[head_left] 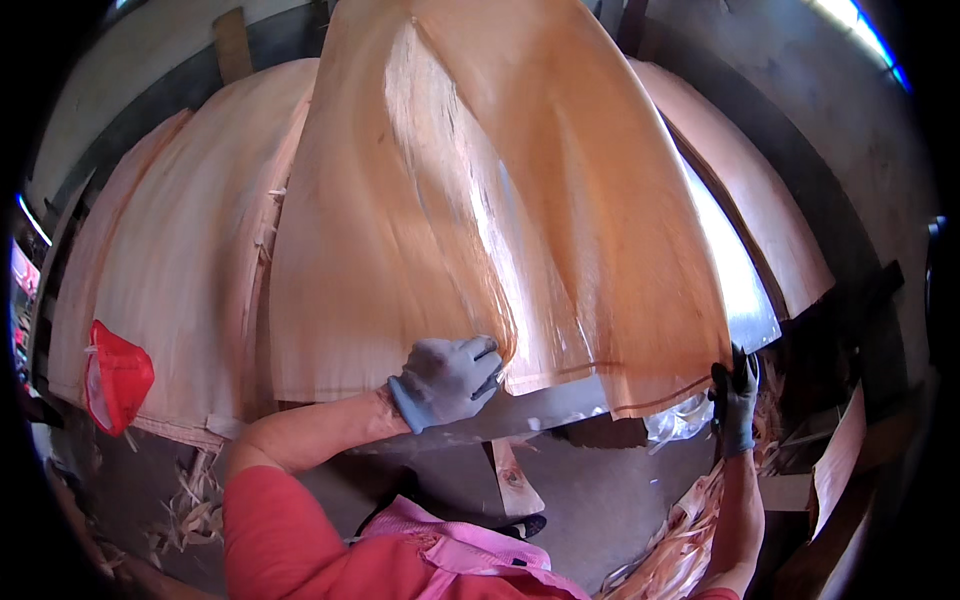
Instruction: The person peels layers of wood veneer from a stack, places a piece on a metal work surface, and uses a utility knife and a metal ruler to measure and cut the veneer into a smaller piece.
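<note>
A large thin sheet of wood veneer (590, 200) spreads out in front of me, wavy, with a long split running down its middle to the near edge. My left hand (452, 378), in a grey glove, is closed with curled fingers on the veneer's near edge beside the split. At the sheet's near right corner, my right hand (736, 402), in a darker-looking glove, grips the edge; its fingertips are partly in shadow. Under the split, a paler layer (545, 360) shows between the two raised flaps.
More veneer stacks lie to the left (190, 250) and right (755, 190). A red cup-shaped object (120, 377) rests on the left stack. Veneer scraps (690, 530) litter the floor, and a curved offcut (838, 465) stands at the right. A grey metal-like edge (540, 412) shows below the sheet.
</note>
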`<state>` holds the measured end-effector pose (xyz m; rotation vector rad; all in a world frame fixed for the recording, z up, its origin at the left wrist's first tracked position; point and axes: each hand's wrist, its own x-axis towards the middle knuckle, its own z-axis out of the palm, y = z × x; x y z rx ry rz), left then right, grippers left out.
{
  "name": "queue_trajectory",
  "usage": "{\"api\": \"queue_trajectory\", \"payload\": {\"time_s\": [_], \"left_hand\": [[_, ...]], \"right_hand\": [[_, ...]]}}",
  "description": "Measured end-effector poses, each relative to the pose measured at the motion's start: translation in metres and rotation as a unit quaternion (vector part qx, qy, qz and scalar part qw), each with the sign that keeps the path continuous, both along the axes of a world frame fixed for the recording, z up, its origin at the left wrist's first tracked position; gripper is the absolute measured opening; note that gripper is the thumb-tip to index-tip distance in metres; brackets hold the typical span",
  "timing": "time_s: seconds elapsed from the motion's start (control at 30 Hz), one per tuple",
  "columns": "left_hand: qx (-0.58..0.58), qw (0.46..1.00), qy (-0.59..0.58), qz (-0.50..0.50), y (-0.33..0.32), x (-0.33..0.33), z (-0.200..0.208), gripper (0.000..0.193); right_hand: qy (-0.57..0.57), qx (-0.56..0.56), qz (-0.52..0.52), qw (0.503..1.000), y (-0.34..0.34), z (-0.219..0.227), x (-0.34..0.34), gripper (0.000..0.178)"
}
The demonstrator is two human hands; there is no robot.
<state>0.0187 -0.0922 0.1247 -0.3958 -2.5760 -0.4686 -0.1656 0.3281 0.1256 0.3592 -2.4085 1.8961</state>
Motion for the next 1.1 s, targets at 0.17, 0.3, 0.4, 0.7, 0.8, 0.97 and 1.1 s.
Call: {"api": "queue_trajectory", "payload": {"time_s": [0.17, 0.3, 0.4, 0.7, 0.8, 0.97, 1.1], "left_hand": [[-0.034, 0.995, -0.091, 0.0, 0.087, -0.05, -0.006, 0.015], [-0.062, 0.99, -0.123, 0.01, 0.151, -0.091, -0.023, 0.013], [-0.104, 0.977, -0.186, -0.011, 0.171, -0.105, -0.063, 0.012], [-0.014, 0.976, -0.213, 0.042, 0.229, -0.154, -0.11, 0.018], [0.02, 0.953, -0.294, 0.075, 0.235, -0.157, -0.103, 0.025], [0.113, 0.985, -0.092, 0.092, 0.222, -0.17, -0.115, 0.036], [-0.048, 0.916, -0.208, 0.339, 0.228, -0.199, -0.118, 0.067]], "right_hand": [[-0.022, 0.024, -0.015, 0.999, 0.084, -0.034, -0.063, 0.039], [0.001, 0.068, -0.011, 0.998, 0.158, -0.069, -0.123, 0.036], [-0.085, 0.034, -0.012, 0.996, 0.168, -0.073, -0.141, 0.039], [0.051, 0.181, -0.004, 0.982, 0.244, -0.09, -0.213, 0.043], [0.082, 0.197, 0.018, 0.977, 0.241, -0.096, -0.235, 0.041], [0.095, 0.229, 0.028, 0.968, 0.243, -0.099, -0.28, 0.042], [0.025, 0.166, 0.046, 0.985, 0.287, -0.133, -0.329, 0.044]]}}
